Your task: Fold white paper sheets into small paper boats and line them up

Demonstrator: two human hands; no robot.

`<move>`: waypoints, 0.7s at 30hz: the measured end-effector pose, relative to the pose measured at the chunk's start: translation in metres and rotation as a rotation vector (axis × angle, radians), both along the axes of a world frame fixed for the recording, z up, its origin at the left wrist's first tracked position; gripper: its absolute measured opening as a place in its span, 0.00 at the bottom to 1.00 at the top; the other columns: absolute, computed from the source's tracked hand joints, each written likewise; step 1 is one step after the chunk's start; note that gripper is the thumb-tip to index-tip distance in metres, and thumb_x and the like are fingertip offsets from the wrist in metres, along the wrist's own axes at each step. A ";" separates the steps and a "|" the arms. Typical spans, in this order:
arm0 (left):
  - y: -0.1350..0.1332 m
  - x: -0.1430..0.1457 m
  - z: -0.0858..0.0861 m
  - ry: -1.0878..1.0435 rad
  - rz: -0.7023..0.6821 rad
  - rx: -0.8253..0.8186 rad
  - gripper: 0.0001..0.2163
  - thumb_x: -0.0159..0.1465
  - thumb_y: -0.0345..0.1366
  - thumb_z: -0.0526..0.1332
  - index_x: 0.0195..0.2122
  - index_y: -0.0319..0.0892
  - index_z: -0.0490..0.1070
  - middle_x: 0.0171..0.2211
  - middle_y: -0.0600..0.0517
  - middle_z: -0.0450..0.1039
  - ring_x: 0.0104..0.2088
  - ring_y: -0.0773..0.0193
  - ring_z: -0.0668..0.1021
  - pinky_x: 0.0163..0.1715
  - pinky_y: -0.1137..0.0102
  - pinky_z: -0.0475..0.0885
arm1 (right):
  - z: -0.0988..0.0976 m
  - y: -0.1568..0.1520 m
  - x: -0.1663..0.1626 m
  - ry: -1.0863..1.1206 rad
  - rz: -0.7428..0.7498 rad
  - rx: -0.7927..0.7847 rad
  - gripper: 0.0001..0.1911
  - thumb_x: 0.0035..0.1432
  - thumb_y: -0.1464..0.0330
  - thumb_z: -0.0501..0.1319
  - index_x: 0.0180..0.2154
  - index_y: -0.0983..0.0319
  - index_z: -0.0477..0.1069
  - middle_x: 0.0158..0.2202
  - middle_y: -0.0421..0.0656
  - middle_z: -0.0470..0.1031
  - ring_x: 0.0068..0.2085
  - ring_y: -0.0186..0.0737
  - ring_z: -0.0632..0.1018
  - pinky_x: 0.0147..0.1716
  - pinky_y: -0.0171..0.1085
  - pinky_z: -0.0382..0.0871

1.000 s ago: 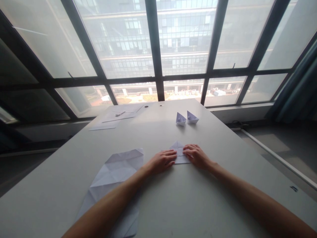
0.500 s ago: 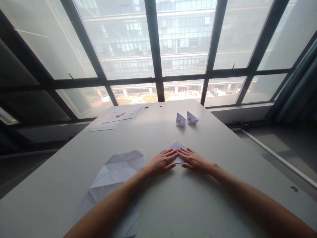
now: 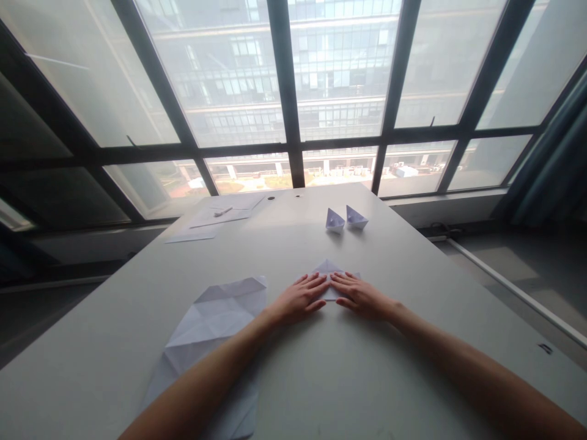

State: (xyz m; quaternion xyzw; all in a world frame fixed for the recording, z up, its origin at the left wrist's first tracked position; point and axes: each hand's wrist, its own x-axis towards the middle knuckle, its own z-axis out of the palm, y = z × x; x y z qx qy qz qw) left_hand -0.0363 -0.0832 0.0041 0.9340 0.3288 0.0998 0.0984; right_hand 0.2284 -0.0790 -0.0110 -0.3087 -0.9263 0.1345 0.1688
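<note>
A small folded piece of white paper [image 3: 328,266] lies flat on the white table. My left hand [image 3: 299,299] presses on its left part with fingers stretched out flat. On its right part rests my right hand [image 3: 360,297], its fingers straight as well. The paper's peak points away from me, and much of its middle is hidden under the fingers. Beneath and beside my left forearm lies a large creased white sheet [image 3: 215,315], partly covered by the arm.
Two folded paper shapes [image 3: 335,221] with upright points stand farther back on the table [image 3: 394,256]. Flat white sheets [image 3: 192,234] lie at the far left, with a small white object [image 3: 223,212] on them. Windows rise behind the table's far edge.
Both hands stay on the folded paper. The fingertips have parted very slightly; otherwise nothing visibly differs.
</note>
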 end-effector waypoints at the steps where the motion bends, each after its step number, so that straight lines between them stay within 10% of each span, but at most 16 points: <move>1: 0.000 0.000 0.000 0.005 0.011 0.003 0.26 0.73 0.49 0.50 0.71 0.54 0.49 0.71 0.51 0.50 0.70 0.51 0.54 0.68 0.53 0.51 | 0.000 0.000 0.000 0.007 0.002 0.009 0.31 0.71 0.57 0.52 0.69 0.62 0.52 0.69 0.52 0.55 0.70 0.48 0.56 0.69 0.52 0.49; 21: 0.006 -0.003 -0.009 0.079 0.061 0.008 0.29 0.74 0.52 0.45 0.72 0.45 0.49 0.71 0.47 0.47 0.71 0.49 0.51 0.68 0.53 0.51 | -0.003 0.001 -0.001 -0.030 -0.068 0.003 0.33 0.70 0.53 0.50 0.68 0.64 0.55 0.70 0.53 0.54 0.70 0.50 0.56 0.68 0.53 0.51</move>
